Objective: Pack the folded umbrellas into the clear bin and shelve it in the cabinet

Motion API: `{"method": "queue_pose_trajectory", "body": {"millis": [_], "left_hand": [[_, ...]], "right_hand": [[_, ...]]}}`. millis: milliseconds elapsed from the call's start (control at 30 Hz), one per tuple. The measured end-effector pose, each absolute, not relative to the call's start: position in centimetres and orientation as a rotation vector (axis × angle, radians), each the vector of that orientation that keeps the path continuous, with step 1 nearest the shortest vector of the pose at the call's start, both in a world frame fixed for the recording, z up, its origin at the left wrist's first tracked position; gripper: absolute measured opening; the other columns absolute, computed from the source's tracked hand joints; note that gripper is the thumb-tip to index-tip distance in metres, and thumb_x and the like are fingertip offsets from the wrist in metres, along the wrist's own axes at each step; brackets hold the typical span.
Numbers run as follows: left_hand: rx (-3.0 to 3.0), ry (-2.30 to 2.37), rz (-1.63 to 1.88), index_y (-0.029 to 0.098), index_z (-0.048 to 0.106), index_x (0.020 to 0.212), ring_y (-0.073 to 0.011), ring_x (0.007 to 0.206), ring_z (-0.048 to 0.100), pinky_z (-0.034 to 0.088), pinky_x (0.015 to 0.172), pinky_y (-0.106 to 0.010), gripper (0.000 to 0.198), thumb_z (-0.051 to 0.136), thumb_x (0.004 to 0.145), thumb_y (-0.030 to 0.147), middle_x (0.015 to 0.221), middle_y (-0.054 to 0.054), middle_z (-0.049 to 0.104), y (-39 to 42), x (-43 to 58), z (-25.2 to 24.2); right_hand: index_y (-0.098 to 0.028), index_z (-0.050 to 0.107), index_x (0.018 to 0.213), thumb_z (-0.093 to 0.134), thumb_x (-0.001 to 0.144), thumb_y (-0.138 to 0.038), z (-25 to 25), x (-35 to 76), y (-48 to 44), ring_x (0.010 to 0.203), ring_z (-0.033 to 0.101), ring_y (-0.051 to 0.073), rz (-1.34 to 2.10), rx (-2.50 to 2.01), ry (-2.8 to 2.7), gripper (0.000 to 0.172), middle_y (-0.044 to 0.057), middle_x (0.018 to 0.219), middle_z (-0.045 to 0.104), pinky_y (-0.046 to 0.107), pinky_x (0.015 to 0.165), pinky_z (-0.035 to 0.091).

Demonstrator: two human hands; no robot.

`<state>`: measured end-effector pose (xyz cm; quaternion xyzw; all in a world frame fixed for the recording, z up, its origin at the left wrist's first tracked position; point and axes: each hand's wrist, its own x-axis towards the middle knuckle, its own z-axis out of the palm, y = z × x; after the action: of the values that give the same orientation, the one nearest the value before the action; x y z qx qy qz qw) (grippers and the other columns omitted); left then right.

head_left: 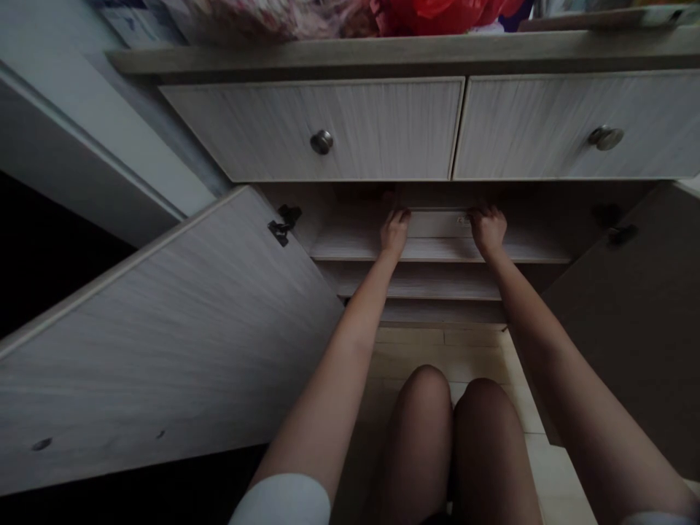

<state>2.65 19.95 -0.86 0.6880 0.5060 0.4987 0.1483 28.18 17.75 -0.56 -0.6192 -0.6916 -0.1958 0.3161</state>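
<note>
A pale, wide box (434, 224) with a small dark mark near its right end sits on the upper shelf inside the open cabinet. My left hand (394, 232) grips its left end, fingers curled over the top edge. At the opposite end, my right hand (488, 229) is closed on the upper right corner. Both arms reach forward over my knees. The box's back is lost in shadow, and some of my fingertips are hidden. Its front stands on the shelf board (350, 249), a little behind the front edge.
The left cabinet door (180, 343) and right cabinet door (628, 313) swing out on either side of my arms. Above are two closed drawers with round knobs (321, 142). A red plastic bag (437, 16) and other items lie on the countertop (339, 62). Lower shelves (415, 281) sit beneath.
</note>
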Motion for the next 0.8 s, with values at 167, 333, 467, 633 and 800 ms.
{"method": "queue_pose_trajectory", "body": {"millis": [167,333,467,633,800], "left_hand": [[2.349,1.704,1.169,0.023,0.07,0.119,-0.0222,0.126,0.056,0.045,0.105,-0.034,0.037,0.043,0.096,0.013,0.13,-0.01,0.066,20.7,2.7,-0.6],[2.44,1.767,1.105,0.023,0.068,0.125,-0.0243,0.128,0.055,0.047,0.103,-0.036,0.044,0.043,0.093,0.008,0.131,-0.011,0.066,21.4,2.7,-0.4],[2.462,1.783,1.032,0.022,0.066,0.129,-0.0253,0.13,0.053,0.046,0.104,-0.037,0.046,0.043,0.092,0.007,0.133,-0.012,0.064,21.7,2.8,-0.1],[2.489,1.807,0.926,0.019,0.061,0.135,-0.0262,0.131,0.052,0.045,0.102,-0.037,0.048,0.04,0.094,0.006,0.139,-0.016,0.059,21.8,3.0,0.1],[2.443,1.816,0.859,0.021,0.056,0.14,-0.0258,0.128,0.054,0.045,0.101,-0.036,0.051,0.036,0.096,0.007,0.143,-0.014,0.056,22.0,3.1,0.3]], "right_hand": [[-0.016,0.077,0.098,0.044,0.091,-0.016,0.0,27.8,18.3,0.093,0.055,0.024,-0.507,-1.686,-1.823,0.033,0.013,0.099,0.07,0.034,0.08,0.041],[-0.014,0.076,0.095,0.048,0.09,-0.015,0.0,27.6,19.0,0.092,0.055,0.024,-0.518,-1.695,-1.805,0.029,0.015,0.1,0.069,0.033,0.077,0.04],[-0.013,0.077,0.098,0.047,0.09,-0.015,0.2,27.4,19.5,0.091,0.056,0.024,-0.509,-1.725,-1.802,0.03,0.017,0.099,0.069,0.034,0.076,0.041],[-0.011,0.077,0.102,0.046,0.091,-0.011,0.7,27.0,19.8,0.093,0.058,0.025,-0.477,-1.793,-1.814,0.033,0.019,0.103,0.07,0.033,0.076,0.042],[-0.009,0.076,0.106,0.044,0.09,-0.009,1.4,26.5,19.9,0.09,0.061,0.025,-0.461,-1.902,-1.806,0.035,0.021,0.103,0.07,0.033,0.074,0.044]]}}
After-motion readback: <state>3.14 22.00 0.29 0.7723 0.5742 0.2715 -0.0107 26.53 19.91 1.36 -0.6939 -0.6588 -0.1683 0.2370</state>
